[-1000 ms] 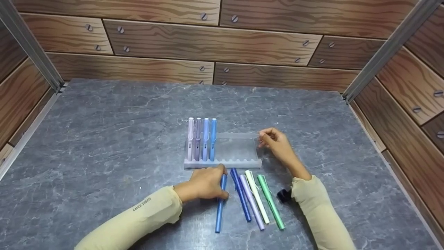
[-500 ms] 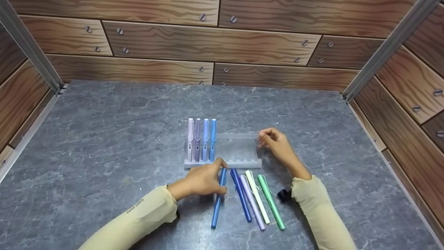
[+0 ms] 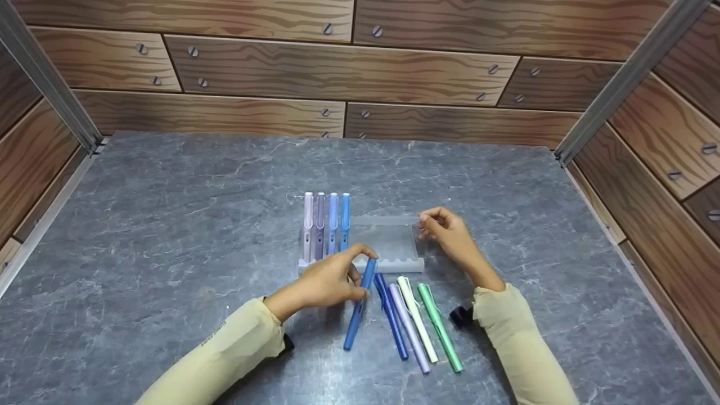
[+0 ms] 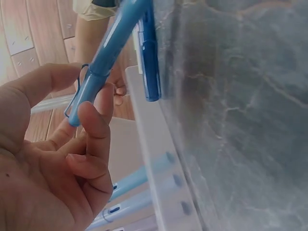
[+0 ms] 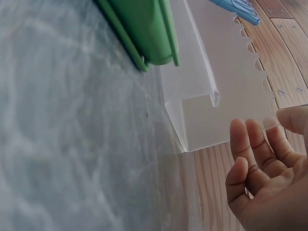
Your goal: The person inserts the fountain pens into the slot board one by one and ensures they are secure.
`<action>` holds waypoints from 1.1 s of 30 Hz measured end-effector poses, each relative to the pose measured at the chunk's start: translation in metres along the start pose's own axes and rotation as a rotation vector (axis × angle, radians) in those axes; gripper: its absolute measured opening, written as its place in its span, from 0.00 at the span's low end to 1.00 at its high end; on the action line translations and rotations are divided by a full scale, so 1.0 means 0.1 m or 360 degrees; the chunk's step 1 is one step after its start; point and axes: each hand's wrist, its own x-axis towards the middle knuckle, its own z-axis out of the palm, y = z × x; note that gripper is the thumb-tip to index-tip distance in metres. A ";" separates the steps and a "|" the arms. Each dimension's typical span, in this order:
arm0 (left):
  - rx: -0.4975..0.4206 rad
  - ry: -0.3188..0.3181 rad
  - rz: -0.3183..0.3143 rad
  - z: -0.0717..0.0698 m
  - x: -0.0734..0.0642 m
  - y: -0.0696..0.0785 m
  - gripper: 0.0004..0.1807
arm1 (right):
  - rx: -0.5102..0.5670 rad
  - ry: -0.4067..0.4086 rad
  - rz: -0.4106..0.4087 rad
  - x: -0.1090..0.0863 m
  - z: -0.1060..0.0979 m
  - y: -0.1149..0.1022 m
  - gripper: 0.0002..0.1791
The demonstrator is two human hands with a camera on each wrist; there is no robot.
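My left hand pinches a blue pen between thumb and fingertips, just in front of the clear pen rack. The pen slants, its far end near the rack's notched front ledge. In the left wrist view its clip lies by the fingers. My right hand holds the rack's back right corner with thumb and index finger; the other fingers curl loosely beside it. Several pens, from pale lilac to bright blue, stand side by side in the rack's left slots.
Right of the held pen, a dark blue pen, a lilac pen, a cream pen and a green pen lie on the grey marbled table. Wood-patterned panels enclose the back and sides.
My left hand has lifted the blue pen from the table and carried it forward toward the rack, tilting it on the way. The right hand keeps its place at the rack's corner.
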 end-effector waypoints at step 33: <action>-0.0059 0.0441 0.0186 -0.35 0.10 0.25 0.30 | -0.0033 0.0023 -0.0020 -0.01 0.00 0.00 0.15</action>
